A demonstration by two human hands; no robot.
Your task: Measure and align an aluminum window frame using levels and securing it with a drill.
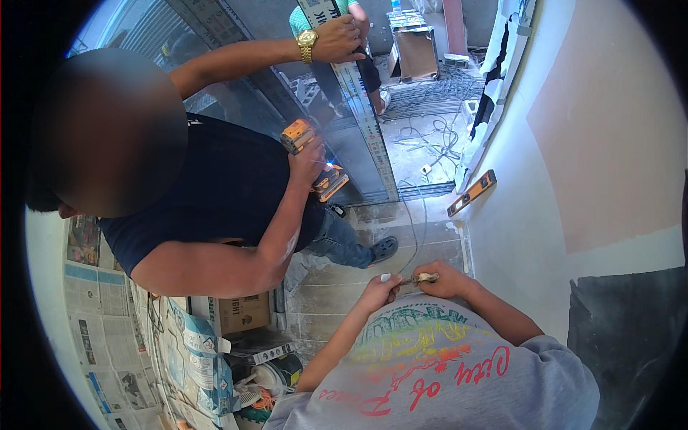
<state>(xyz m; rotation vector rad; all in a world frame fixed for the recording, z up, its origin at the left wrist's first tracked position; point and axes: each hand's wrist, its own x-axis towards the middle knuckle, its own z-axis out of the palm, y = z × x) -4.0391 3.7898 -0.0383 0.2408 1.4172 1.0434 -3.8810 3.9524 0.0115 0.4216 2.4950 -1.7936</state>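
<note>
In front of my chest, both hands are closed on a small, thin tool with a worn beige handle (pixel 428 277). My right hand (pixel 446 280) grips it at the handle. The fingers of my left hand (pixel 379 291) pinch its other end, and a white patch shows on one of those fingers. What kind of tool it is I cannot make out. To my left, a co-worker in a dark top holds an orange cordless drill (pixel 299 135), its light on. That person's other hand (pixel 338 39) rests on the film-covered edge of a glass door (pixel 364 115).
An orange spirit level (pixel 471 193) leans at the foot of the right wall. Cables (pixel 437 142) lie beyond the doorway, where another person in green stands behind the door. Boxes (pixel 245 312), bags and tools crowd the lower left. A dark panel (pixel 623 337) stands at right.
</note>
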